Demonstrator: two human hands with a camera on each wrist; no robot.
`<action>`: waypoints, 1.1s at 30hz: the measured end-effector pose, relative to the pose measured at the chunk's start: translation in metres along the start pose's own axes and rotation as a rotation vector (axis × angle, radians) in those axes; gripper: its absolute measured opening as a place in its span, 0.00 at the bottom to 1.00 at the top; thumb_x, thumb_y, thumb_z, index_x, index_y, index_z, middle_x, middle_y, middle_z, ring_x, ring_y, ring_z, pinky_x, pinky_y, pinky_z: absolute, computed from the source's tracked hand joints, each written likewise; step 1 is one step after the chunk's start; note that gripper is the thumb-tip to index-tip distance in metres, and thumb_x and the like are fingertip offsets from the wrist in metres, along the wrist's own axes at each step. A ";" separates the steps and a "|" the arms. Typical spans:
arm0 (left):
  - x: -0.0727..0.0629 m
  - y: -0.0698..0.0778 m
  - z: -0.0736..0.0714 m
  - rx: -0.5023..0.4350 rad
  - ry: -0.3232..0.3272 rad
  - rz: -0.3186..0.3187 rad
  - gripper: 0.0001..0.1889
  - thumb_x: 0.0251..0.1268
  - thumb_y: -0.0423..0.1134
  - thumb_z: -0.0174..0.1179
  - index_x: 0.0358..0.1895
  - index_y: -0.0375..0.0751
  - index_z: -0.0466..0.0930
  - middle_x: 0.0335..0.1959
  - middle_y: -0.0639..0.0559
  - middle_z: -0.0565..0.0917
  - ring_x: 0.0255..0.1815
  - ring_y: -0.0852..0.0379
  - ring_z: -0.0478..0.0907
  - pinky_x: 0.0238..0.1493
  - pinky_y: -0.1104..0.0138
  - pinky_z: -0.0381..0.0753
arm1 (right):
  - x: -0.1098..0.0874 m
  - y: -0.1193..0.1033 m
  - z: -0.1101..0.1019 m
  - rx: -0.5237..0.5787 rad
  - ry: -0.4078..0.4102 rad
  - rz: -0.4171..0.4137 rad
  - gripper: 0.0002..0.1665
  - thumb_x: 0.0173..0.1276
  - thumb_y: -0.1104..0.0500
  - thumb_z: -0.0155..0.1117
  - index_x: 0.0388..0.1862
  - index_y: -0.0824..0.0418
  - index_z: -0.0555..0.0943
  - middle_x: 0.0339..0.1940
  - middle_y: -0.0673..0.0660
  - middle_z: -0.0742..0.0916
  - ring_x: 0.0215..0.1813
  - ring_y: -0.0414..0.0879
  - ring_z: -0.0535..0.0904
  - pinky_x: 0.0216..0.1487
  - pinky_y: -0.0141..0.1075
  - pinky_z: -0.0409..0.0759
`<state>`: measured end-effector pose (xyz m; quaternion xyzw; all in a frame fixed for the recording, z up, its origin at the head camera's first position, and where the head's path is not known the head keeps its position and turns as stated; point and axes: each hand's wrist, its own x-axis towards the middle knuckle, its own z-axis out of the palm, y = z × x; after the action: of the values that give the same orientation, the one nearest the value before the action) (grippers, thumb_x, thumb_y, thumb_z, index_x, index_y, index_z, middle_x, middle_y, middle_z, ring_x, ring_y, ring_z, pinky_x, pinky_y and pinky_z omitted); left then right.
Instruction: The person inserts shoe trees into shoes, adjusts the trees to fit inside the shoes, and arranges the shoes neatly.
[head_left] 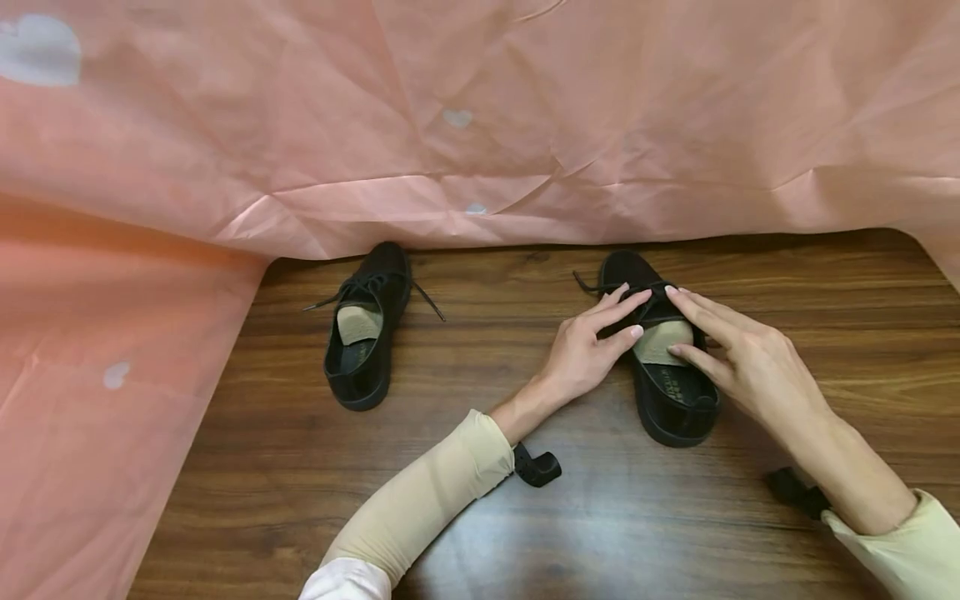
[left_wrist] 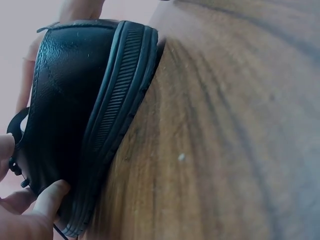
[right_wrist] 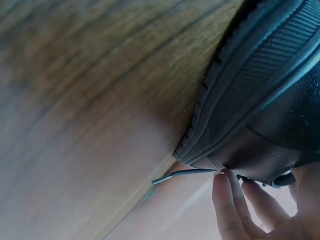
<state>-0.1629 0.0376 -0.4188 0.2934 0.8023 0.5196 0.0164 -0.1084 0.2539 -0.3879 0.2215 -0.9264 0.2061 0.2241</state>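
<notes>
A black lace-up shoe (head_left: 671, 421) stands on the floor at the right, toe pointing away, its beige-lined tongue (head_left: 656, 343) showing in the opening. Over its laces from the left, my left hand (head_left: 585, 350) rests with fingers extended; in the left wrist view one finger (left_wrist: 54, 195) touches the shoe's side. My right hand (head_left: 761, 371) lies on the opposite side, fingertips at the laces and thumb by the tongue. Its nearly straight fingers (right_wrist: 227, 202) touch the upper in the right wrist view, near a loose lace end (right_wrist: 182, 173). The lace under the fingers is partly hidden.
A matching black shoe (head_left: 362, 385) stands at the left with its laces tied in a bow. Pink cloth (head_left: 487, 150) with pale hearts hangs behind and along the left. Wood-patterned floor (head_left: 480, 358) lies between the shoes. Black straps are at both wrists.
</notes>
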 end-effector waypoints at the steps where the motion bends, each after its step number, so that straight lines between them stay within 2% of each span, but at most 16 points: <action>1: -0.001 0.000 0.001 -0.003 0.001 -0.007 0.24 0.74 0.45 0.58 0.72 0.60 0.71 0.75 0.54 0.65 0.72 0.63 0.64 0.67 0.72 0.67 | 0.000 0.000 0.000 -0.002 -0.001 0.000 0.52 0.50 0.65 0.80 0.74 0.48 0.71 0.67 0.57 0.79 0.42 0.54 0.86 0.42 0.46 0.78; 5: -0.006 0.003 0.005 -0.054 -0.017 -0.019 0.28 0.73 0.41 0.59 0.74 0.59 0.67 0.78 0.51 0.60 0.68 0.62 0.68 0.56 0.76 0.75 | -0.001 0.001 0.001 -0.003 -0.006 0.021 0.54 0.49 0.65 0.81 0.76 0.48 0.68 0.66 0.58 0.80 0.45 0.57 0.86 0.44 0.49 0.78; 7: -0.009 0.006 0.006 -0.084 -0.031 -0.026 0.31 0.72 0.39 0.61 0.76 0.58 0.64 0.79 0.49 0.56 0.66 0.61 0.70 0.53 0.78 0.76 | -0.001 0.002 0.001 0.007 -0.017 0.041 0.56 0.50 0.65 0.81 0.77 0.47 0.65 0.66 0.60 0.80 0.48 0.61 0.85 0.46 0.52 0.77; 9: -0.012 0.008 0.006 -0.101 -0.048 -0.037 0.34 0.71 0.39 0.62 0.77 0.58 0.61 0.80 0.48 0.53 0.66 0.60 0.70 0.53 0.78 0.76 | -0.001 0.002 -0.001 0.020 -0.042 0.075 0.58 0.52 0.63 0.80 0.79 0.46 0.61 0.66 0.61 0.79 0.45 0.59 0.86 0.46 0.52 0.77; 11: -0.015 0.011 0.006 -0.118 -0.063 -0.050 0.37 0.70 0.39 0.63 0.79 0.58 0.57 0.81 0.46 0.50 0.64 0.60 0.73 0.52 0.78 0.77 | -0.002 0.004 -0.004 0.065 -0.087 0.128 0.58 0.56 0.60 0.79 0.80 0.44 0.58 0.67 0.60 0.78 0.42 0.50 0.86 0.45 0.41 0.79; 13: -0.018 0.014 0.007 -0.141 -0.075 -0.071 0.39 0.69 0.39 0.64 0.79 0.59 0.55 0.81 0.47 0.48 0.63 0.61 0.73 0.52 0.77 0.77 | -0.004 0.006 -0.007 0.165 -0.145 0.197 0.56 0.60 0.58 0.76 0.81 0.41 0.55 0.70 0.59 0.76 0.44 0.36 0.84 0.44 0.28 0.79; 15: -0.021 0.016 0.008 -0.172 -0.085 -0.094 0.42 0.67 0.40 0.65 0.80 0.60 0.53 0.81 0.47 0.46 0.61 0.62 0.75 0.52 0.77 0.77 | -0.008 0.010 -0.011 0.282 -0.207 0.250 0.53 0.65 0.58 0.72 0.81 0.39 0.53 0.73 0.58 0.73 0.50 0.24 0.77 0.45 0.16 0.73; 17: -0.025 0.018 0.009 -0.207 -0.096 -0.122 0.44 0.65 0.40 0.68 0.80 0.61 0.51 0.81 0.48 0.45 0.59 0.62 0.77 0.51 0.77 0.77 | -0.014 0.014 -0.013 0.394 -0.256 0.279 0.51 0.68 0.60 0.69 0.81 0.39 0.53 0.76 0.57 0.69 0.57 0.18 0.69 0.50 0.11 0.67; 21: -0.031 0.021 0.013 -0.238 -0.111 -0.159 0.50 0.61 0.40 0.71 0.80 0.65 0.48 0.81 0.50 0.42 0.56 0.65 0.78 0.50 0.77 0.78 | -0.026 0.022 -0.013 0.521 -0.331 0.252 0.50 0.69 0.66 0.66 0.82 0.46 0.52 0.79 0.45 0.63 0.62 0.17 0.64 0.54 0.11 0.63; 24: -0.033 0.023 0.015 -0.228 -0.114 -0.158 0.53 0.58 0.40 0.73 0.80 0.66 0.45 0.81 0.49 0.41 0.55 0.66 0.78 0.49 0.78 0.78 | -0.033 0.025 -0.011 0.611 -0.375 0.230 0.52 0.67 0.70 0.66 0.83 0.50 0.50 0.76 0.36 0.61 0.64 0.19 0.63 0.55 0.13 0.67; 30: -0.036 0.023 0.017 -0.205 -0.103 -0.150 0.57 0.55 0.40 0.75 0.80 0.65 0.42 0.81 0.47 0.40 0.61 0.64 0.74 0.49 0.78 0.78 | -0.037 0.028 -0.013 0.733 -0.444 0.173 0.62 0.59 0.76 0.69 0.83 0.54 0.45 0.77 0.38 0.59 0.64 0.25 0.69 0.55 0.18 0.72; 33: -0.038 0.024 0.018 -0.193 -0.105 -0.146 0.58 0.54 0.41 0.76 0.81 0.64 0.41 0.81 0.47 0.39 0.63 0.62 0.72 0.49 0.78 0.78 | -0.038 0.026 -0.013 0.755 -0.468 0.182 0.67 0.55 0.76 0.73 0.83 0.52 0.43 0.78 0.41 0.59 0.65 0.26 0.69 0.55 0.19 0.72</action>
<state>-0.1146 0.0408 -0.4174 0.2579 0.7658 0.5759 0.1243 -0.0867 0.2939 -0.4036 0.2458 -0.8278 0.4930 -0.1068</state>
